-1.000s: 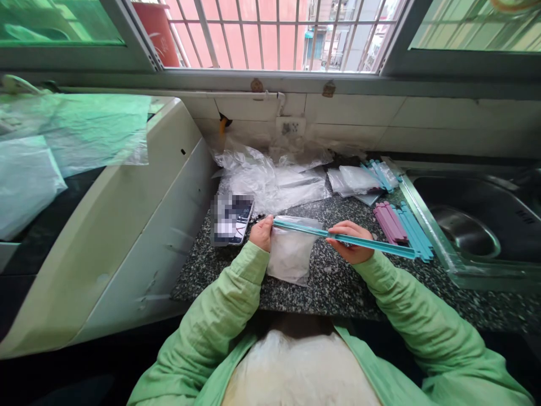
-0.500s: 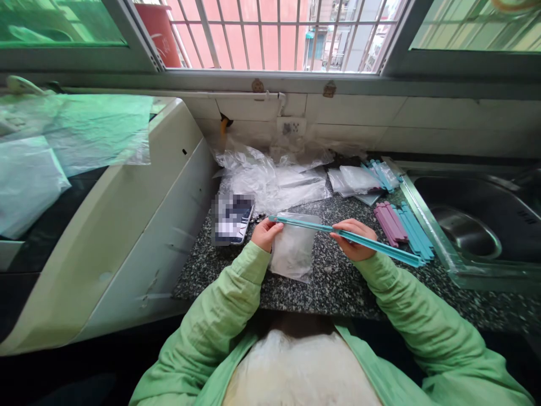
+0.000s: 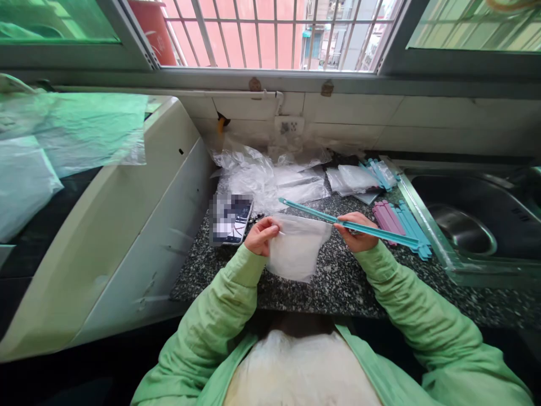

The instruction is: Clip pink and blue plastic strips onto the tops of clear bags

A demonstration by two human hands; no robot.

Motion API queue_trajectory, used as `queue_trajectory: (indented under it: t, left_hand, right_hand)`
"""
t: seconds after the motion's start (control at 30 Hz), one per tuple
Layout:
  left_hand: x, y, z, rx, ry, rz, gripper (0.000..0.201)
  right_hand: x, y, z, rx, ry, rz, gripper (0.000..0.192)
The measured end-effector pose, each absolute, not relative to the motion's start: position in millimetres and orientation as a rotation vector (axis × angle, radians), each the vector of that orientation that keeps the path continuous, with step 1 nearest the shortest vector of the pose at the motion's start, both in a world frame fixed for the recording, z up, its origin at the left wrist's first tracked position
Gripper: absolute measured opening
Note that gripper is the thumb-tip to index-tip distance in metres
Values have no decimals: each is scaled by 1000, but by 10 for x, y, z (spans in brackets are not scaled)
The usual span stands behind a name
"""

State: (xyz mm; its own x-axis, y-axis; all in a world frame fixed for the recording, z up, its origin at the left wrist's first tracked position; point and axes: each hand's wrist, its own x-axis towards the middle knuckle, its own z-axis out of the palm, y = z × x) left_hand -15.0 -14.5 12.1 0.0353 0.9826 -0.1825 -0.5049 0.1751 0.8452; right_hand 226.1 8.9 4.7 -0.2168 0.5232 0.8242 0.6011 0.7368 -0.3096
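Note:
My left hand [image 3: 261, 235] is closed, thumb and finger pinching the upper left corner of a clear plastic bag [image 3: 296, 248]. The bag hangs spread above the speckled counter. In my right hand [image 3: 357, 230], also closed, is a long light-blue bag sealing clip [image 3: 380, 230]. Its thin far end reaches left, just above and behind the bag's top edge, apart from my left fingers. The bag's upper right corner comes close to my right fingertips; I cannot tell whether they touch it.
A phone [image 3: 239, 220] lies left of the bag. Crumpled clear plastic [image 3: 270, 177] and a stack of small bags [image 3: 353, 179] are behind. Pink clips [image 3: 386, 217] and blue clips [image 3: 412, 228] lie beside the steel sink [image 3: 454, 270]. A white appliance [image 3: 169, 214] stands left.
My left hand has let go of the clip's left end and now grips the bag's corner. The clip has come away from the bag's top edge, its left end raised, still in my right hand.

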Motion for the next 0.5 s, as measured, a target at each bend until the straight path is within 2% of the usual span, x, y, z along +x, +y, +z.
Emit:
queue_trajectory:
  t: [0.5]
  left_hand:
    - [-57,-54,31,631,1002,1275,39]
  right_hand:
    - [2143,-84,127,-784,-1988,-53,12]
